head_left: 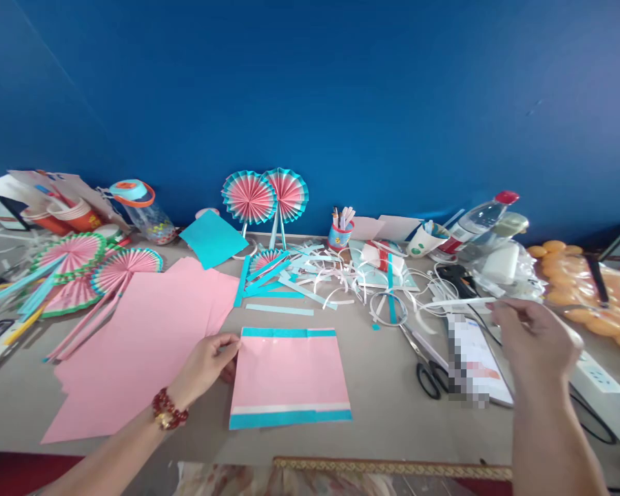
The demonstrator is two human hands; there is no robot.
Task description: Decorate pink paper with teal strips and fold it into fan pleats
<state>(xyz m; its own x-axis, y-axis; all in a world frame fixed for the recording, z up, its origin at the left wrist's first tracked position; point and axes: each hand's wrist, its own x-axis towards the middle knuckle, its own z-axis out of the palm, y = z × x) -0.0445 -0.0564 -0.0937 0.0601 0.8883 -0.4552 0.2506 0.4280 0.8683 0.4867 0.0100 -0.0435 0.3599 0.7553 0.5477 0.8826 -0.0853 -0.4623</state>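
My left hand (209,364) pinches the left edge of a pink paper sheet with teal bands (290,377) lying flat on the table; a red bead bracelet (168,411) is on that wrist. My right hand (534,337) is raised at the right and is closed on a thin white paper strip (457,301) that points left. Black-handled scissors (424,362) and a phone (475,362) lie between the sheet and my right hand.
A stack of pink paper (134,344) lies to the left beside finished paper fans (83,269). Two fans (266,196) stand against the blue wall. Cut strips (310,275), a pen cup (339,234), a bottle (475,220) and bagged oranges (589,289) crowd the back and right.
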